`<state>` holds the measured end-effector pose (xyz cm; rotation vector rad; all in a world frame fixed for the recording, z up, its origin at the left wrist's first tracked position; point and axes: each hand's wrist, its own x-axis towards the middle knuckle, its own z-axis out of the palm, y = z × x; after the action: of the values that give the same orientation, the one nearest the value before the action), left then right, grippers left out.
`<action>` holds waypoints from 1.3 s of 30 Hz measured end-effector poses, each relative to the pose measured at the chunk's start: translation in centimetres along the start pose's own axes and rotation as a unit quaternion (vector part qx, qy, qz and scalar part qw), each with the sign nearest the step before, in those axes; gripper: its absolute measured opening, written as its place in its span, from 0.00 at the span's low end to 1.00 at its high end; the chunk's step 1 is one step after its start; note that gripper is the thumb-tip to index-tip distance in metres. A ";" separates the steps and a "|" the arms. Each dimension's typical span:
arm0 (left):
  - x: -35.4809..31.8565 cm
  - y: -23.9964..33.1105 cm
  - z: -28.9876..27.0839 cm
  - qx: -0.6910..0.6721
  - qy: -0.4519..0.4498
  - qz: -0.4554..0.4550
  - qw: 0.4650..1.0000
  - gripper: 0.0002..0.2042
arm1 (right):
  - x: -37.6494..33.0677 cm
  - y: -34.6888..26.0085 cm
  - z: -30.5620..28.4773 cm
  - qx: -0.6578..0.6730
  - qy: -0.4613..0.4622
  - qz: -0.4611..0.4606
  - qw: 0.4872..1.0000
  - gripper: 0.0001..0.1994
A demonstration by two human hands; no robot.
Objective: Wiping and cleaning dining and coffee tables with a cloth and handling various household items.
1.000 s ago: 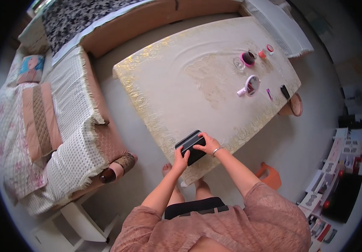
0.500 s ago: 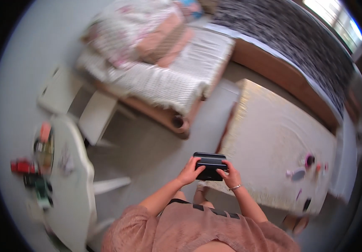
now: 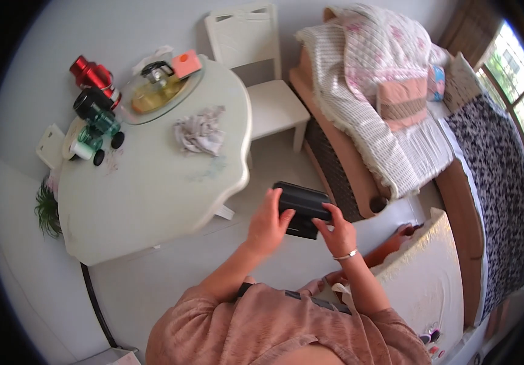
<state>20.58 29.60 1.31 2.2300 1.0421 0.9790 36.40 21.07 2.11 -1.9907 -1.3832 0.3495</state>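
A black rectangular case (image 3: 303,199) is held out in front of my body, between both hands. It has a long rounded upper part and a flat lower part, as if hinged; what is inside cannot be seen. My left hand (image 3: 265,225) is closed on its left end, thumb on the near side. The right end is gripped by my right hand (image 3: 338,233), with a bracelet (image 3: 346,255) on that wrist. The case hangs over the floor, just right of a white scalloped table (image 3: 146,207), touching neither table nor chair.
On the white table lie a crumpled cloth (image 3: 201,132), a glass tray (image 3: 183,91) with a teapot (image 3: 155,91), a red thermos (image 3: 91,74) and green bottles (image 3: 100,121). Behind stands a white chair (image 3: 274,109). To the right are a covered sofa (image 3: 365,143) and a low cloth-covered table (image 3: 423,267).
My view has swung left, so the white table and chair now show fully and the low table has slid to the lower right. Both hands still hold the black case, now appearing higher and tilted.
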 end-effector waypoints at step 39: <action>4.5 -22.7 -17.6 0.095 0.166 0.090 0.977 0.20 | -3.7 -7.8 18.5 0.145 -0.259 0.275 0.914 0.13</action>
<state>-1.12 48.82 -1.15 2.4022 1.1290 1.4227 18.80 26.34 -6.87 -2.0777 -0.9375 1.3392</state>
